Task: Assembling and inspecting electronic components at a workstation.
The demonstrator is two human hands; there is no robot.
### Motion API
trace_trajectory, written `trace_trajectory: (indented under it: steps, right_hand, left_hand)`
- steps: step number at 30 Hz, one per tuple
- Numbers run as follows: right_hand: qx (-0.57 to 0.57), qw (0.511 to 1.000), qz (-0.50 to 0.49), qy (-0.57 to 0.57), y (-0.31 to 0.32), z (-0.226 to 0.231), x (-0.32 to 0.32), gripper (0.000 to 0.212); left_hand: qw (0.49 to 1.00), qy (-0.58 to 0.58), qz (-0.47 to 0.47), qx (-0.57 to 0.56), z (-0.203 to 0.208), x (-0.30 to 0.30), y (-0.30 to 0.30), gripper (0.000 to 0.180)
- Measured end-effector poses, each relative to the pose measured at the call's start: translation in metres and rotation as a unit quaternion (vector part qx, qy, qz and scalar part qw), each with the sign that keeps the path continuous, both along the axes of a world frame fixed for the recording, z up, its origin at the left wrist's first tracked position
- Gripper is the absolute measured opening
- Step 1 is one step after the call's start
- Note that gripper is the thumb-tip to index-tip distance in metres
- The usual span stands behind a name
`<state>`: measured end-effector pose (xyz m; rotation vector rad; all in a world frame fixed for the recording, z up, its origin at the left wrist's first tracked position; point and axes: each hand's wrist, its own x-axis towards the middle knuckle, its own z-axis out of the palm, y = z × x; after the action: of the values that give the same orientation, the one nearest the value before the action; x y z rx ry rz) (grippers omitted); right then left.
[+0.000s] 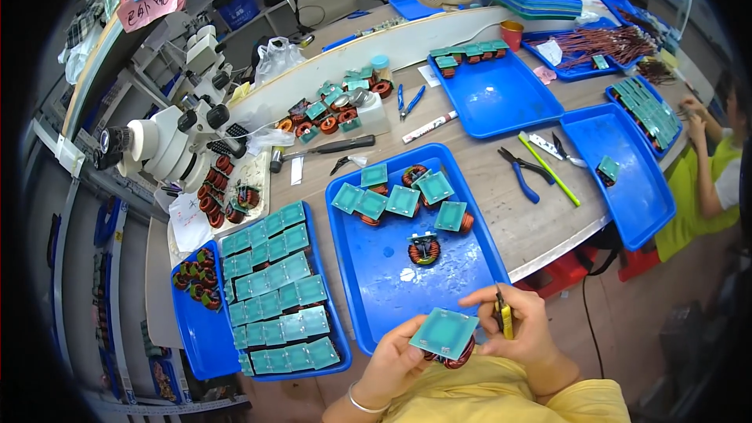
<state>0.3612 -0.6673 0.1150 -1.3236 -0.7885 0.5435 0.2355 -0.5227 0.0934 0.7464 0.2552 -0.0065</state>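
My left hand (389, 362) is closed on a wire-wound coil with a square green board (444, 332) on top. Dark red windings show under the board. In my right hand (531, 330) is a small yellow-handled hand tool (505, 319), pointing upward; its exact kind is hard to make out. The right fingertips are close to the board's right corner. Just beyond my hands, a blue tray (368, 254) holds several more coils with green boards (403, 200). One coil (424, 249) there lies on its side, its copper windings showing.
At left, a blue tray (345, 348) carries rows of boarded coils beside a smaller tray of coils (184, 321). A microscope (157, 137), hammer (329, 149), blue pliers (523, 176) and more trays (501, 106) stand or lie beyond. A co-worker's arm (709, 180) is at far right.
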Motion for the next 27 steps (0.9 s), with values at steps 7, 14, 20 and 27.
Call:
trace_trajectory:
  steps: [7,14,20,27]
  right_hand:
    - [-0.024,0.997,0.033,0.061,0.005,0.004,0.003,0.061]
    - [-0.019,0.998,0.050,0.045,0.005,0.003,0.003,0.055]
    - [-0.025,0.996,0.055,0.066,0.004,0.005,0.000,0.053]
    - [-0.024,0.986,0.110,0.121,0.001,0.005,0.003,0.060]
  left_hand:
    - [0.999,-0.022,-0.029,-0.020,-0.002,-0.001,-0.002,0.056]
    - [0.992,-0.042,-0.101,-0.068,-0.013,-0.001,0.004,0.059]
    - [0.994,-0.020,-0.038,-0.103,-0.011,-0.003,-0.003,0.047]
    - [0.999,-0.035,-0.011,0.031,0.005,0.000,-0.002,0.051]
